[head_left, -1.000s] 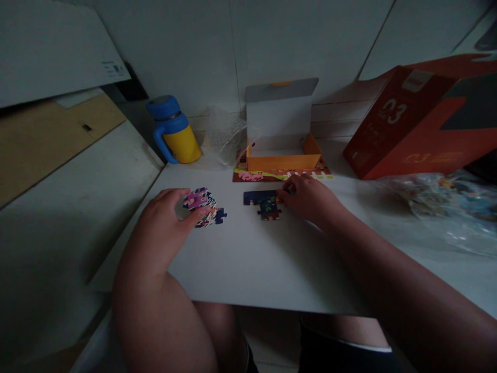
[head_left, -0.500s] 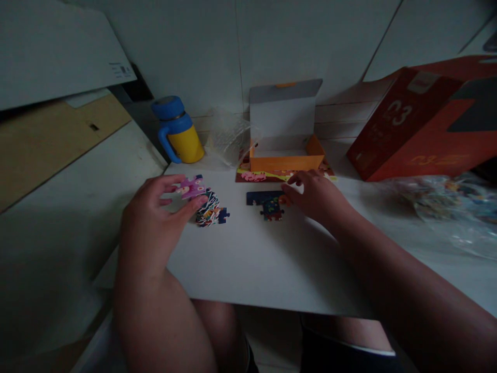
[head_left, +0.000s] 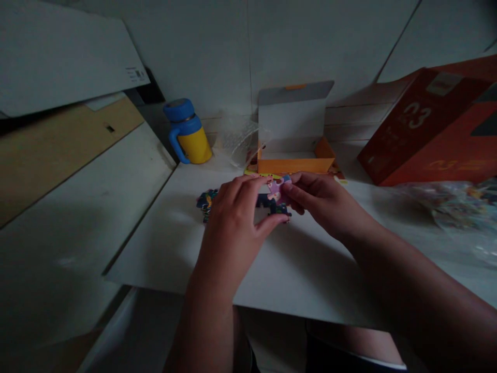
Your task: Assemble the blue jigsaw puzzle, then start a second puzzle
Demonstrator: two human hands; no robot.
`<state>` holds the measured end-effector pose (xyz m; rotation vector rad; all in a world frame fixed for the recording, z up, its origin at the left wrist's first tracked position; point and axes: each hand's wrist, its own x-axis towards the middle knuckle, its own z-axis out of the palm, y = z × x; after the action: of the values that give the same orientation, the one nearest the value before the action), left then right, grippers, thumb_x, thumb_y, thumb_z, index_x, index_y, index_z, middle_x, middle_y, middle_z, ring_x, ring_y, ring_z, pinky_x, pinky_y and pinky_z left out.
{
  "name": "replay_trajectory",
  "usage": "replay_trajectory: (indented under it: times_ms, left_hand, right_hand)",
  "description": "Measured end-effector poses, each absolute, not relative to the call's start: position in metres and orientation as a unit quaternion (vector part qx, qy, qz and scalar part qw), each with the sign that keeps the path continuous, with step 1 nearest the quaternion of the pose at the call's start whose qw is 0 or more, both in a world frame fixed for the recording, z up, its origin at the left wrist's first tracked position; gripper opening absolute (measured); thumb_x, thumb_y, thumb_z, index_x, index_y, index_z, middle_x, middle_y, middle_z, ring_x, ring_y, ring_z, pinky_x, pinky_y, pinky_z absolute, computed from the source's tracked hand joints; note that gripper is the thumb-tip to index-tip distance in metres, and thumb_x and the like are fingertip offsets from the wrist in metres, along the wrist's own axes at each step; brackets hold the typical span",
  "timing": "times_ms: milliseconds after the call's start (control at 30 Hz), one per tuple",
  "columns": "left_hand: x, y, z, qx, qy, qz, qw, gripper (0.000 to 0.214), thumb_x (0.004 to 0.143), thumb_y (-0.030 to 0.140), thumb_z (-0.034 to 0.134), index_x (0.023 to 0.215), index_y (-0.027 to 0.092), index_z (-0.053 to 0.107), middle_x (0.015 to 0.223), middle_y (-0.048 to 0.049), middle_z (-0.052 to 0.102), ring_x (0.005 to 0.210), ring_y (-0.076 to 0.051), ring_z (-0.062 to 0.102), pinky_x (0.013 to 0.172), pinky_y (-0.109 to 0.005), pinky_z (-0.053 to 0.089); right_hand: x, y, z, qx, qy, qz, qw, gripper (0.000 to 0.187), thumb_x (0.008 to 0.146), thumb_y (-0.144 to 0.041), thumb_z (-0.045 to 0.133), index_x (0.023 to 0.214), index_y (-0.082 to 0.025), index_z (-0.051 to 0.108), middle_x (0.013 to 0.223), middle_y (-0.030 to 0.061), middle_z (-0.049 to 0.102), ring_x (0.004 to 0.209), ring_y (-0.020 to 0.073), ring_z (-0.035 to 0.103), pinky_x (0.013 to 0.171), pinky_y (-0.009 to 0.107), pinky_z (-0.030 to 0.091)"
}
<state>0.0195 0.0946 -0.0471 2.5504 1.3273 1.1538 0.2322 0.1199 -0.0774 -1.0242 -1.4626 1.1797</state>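
Note:
A pink jigsaw puzzle piece [head_left: 275,189] is pinched between the thumb and fingers of my right hand [head_left: 322,199], held up over the table. My left hand [head_left: 237,215] is close on its left, thumb and fingers apart. Its index fingertip is at the piece's upper edge; whether it touches cannot be told. Under and behind the hands lie dark blue joined puzzle pieces [head_left: 264,201], partly hidden. A pile of puzzle pieces [head_left: 205,199] is to the left, half covered by my left hand.
An open orange box [head_left: 297,165] stands at the back on a colourful printed sheet. Left of it are crumpled clear plastic [head_left: 236,140] and a blue and yellow flask [head_left: 192,137]. On the right are a large red box [head_left: 411,129] and a clear bag of pieces [head_left: 446,202].
My left hand has moved right, from beside the pile, bringing the pink piece over to my right hand, which now grips it. The left fingers have spread. The view has shifted slightly.

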Motion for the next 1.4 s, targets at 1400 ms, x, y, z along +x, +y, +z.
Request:
replay_trajectory:
  times_ms: [1400]
  left_hand:
    - [0.039,0.1,-0.064,0.606,0.451,0.46,0.466,0.023,0.096,0.041,0.079,0.1,0.019,0.073,0.089,-0.0032,0.078,0.073,-0.015,0.071,0.068,-0.026,0.057]
  right_hand:
    - [0.257,0.103,-0.089,-0.351,-0.659,0.519,0.416,0.04,0.093,-0.053,0.083,0.11,-0.019,0.073,0.104,0.0081,0.076,0.088,0.019,0.068,0.079,0.033,0.055]
